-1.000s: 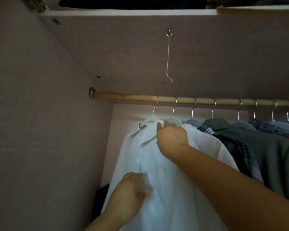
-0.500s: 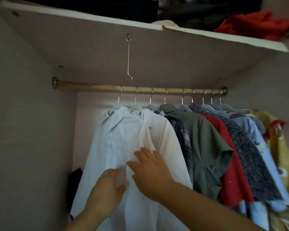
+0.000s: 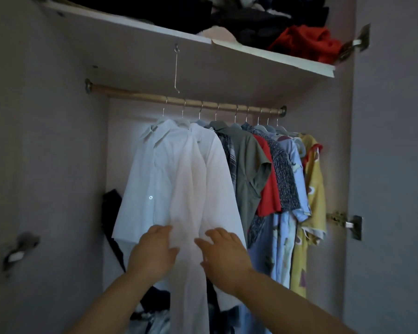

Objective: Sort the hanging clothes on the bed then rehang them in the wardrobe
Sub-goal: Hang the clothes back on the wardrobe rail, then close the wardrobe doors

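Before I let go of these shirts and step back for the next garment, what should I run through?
1. First white shirt hooked on the rail: ok.
2. Second white shirt hooked beside it: ok.
3. Left hand grip released: ok, fingers lie flat on the fabric.
4. Right hand grip released: ok, fingers spread on the second shirt's lower edge.
5. Free rail left of the shirts for more hangers: ok, a bare stretch shows.
6. Shirt hems free of the dark pile below: cannot tell, the arms hide them.
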A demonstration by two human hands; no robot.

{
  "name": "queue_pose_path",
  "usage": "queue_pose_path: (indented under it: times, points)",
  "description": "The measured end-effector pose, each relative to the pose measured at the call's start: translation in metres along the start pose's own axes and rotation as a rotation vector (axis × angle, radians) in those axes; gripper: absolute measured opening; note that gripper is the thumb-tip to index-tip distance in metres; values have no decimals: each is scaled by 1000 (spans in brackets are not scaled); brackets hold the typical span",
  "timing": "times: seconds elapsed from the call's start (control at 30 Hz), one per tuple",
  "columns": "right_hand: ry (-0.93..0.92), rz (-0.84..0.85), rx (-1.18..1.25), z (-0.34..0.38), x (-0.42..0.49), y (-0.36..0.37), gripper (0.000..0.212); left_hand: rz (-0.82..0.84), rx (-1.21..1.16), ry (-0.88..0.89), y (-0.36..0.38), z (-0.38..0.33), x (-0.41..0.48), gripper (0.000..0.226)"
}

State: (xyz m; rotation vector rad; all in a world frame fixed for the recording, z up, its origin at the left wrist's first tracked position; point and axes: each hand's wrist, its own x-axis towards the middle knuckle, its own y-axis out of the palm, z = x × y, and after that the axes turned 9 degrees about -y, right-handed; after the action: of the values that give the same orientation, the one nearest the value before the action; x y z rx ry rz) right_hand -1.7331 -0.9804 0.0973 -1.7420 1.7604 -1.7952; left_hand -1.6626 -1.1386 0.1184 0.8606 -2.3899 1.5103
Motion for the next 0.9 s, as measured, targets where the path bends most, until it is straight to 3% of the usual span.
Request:
queue_pose_path:
  times: [0.23,0.43,0.63,0.8,0.9]
  points:
    - [-22,123,79,58,-98,-80,56,9,144,-52,-30,-18,-139,49]
    - [-73,-58,33,100,-128,-132,64,-89,248,-28,-88,-39,-224,51]
    - [-80,-259,68,133,-116,-210,53,-384,267,44,-181,-53,-269,49]
    - [-109,-485,75,170,-94,-271,47,-809,207,355,-240,-42,-301,36]
    - [-110,-642,121,205,-77,-307,47,-1003,150,432,-268,-24,-323,43]
